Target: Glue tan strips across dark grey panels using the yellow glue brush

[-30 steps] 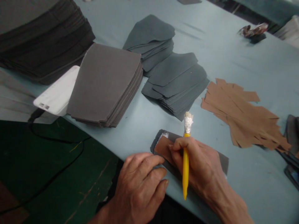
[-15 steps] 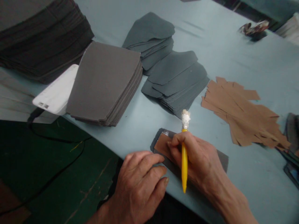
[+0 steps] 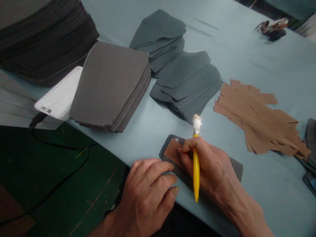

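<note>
My pale blue tabletop (image 3: 249, 56) carries everything here. At the far left sits a tall dark stack (image 3: 41, 39), then a squared grey stack (image 3: 108, 85), a fanned pile of slate-grey cut pieces (image 3: 187, 79) and a loose heap of tan strips (image 3: 256, 118). Directly in front of me lies a single dark piece (image 3: 235, 169), with a tan strip (image 3: 172, 152) on its left end. My left hand (image 3: 145, 194) lies half open against them, gripping nothing. My right hand (image 3: 209, 168) is closed round a yellow-handled brush (image 3: 196, 174), its white-crusted tip pointing up, and my fingertips (image 3: 180, 150) rest on the strip.
</note>
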`<action>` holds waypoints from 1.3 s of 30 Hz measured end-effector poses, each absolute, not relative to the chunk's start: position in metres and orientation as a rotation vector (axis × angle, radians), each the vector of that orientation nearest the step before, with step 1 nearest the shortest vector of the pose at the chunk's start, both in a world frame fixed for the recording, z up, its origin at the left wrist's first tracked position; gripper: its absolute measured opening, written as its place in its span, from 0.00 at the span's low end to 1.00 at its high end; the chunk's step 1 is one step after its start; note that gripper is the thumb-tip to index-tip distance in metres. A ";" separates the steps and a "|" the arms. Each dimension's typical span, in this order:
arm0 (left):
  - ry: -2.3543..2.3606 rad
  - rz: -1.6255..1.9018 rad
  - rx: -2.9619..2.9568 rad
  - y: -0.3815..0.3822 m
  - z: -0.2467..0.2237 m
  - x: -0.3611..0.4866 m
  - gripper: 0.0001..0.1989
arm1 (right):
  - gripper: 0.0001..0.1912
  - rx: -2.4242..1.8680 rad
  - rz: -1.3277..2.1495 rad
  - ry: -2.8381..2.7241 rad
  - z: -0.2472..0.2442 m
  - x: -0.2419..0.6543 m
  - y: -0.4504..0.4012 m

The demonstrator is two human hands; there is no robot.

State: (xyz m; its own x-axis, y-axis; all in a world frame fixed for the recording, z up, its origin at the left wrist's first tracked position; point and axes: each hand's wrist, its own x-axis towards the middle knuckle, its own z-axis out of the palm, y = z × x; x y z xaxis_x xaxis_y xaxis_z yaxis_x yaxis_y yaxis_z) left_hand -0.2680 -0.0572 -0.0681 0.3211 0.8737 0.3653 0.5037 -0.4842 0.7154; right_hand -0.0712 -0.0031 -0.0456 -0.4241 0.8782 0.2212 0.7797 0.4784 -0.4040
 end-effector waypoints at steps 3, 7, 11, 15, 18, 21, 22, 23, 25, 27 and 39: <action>1.214 1.060 2.110 -0.056 -0.068 -0.269 0.06 | 0.09 -1.376 0.366 -2.320 -0.044 -0.071 -0.003; 1.266 1.013 2.177 -0.054 -0.070 -0.270 0.06 | 0.08 -1.373 0.343 -2.327 -0.044 -0.072 -0.003; 1.288 0.975 2.211 -0.053 -0.071 -0.269 0.06 | 0.08 -1.388 0.325 -2.329 -0.046 -0.071 -0.004; 1.297 0.978 2.222 -0.054 -0.072 -0.268 0.05 | 0.08 -1.382 0.359 -2.302 -0.049 -0.070 -0.006; 1.303 0.996 2.208 -0.054 -0.073 -0.267 0.05 | 0.09 -1.391 0.394 -2.278 -0.050 -0.070 -0.006; 1.303 1.010 2.198 -0.053 -0.074 -0.267 0.04 | 0.08 -1.402 0.403 -2.270 -0.049 -0.070 -0.005; 1.304 1.014 2.195 -0.053 -0.074 -0.267 0.04 | 0.08 -1.403 0.403 -2.270 -0.048 -0.070 -0.005; 1.305 1.016 2.194 -0.053 -0.074 -0.267 0.04 | 0.08 -1.404 0.402 -2.269 -0.048 -0.070 -0.005; 1.303 1.015 2.194 -0.053 -0.074 -0.267 0.05 | 0.08 -1.415 0.404 -2.264 -0.048 -0.070 -0.004; 1.305 1.014 2.192 -0.053 -0.073 -0.267 0.05 | 0.08 -1.420 0.409 -2.254 -0.048 -0.071 -0.004; 1.312 1.030 2.180 -0.051 -0.072 -0.267 0.05 | 0.06 -1.417 0.399 -2.250 -0.048 -0.072 -0.003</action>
